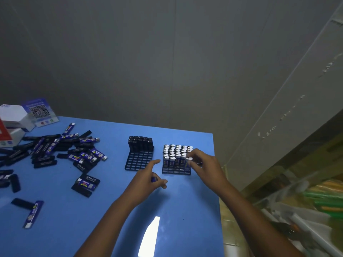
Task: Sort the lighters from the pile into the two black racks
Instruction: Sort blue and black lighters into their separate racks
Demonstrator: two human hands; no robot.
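Head | right hand [206, 165] grip pinches silver-topped lighter [189, 160] at rack [176, 170] | left hand [146, 179] grips blue lighter [154, 179]

Pile [55, 151] — cut off left

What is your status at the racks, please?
Right hand seating a lighter in right rack. Left hand holds another. Left rack mostly empty. Nothing blocking.

Dim, glare patch, blurred right edge
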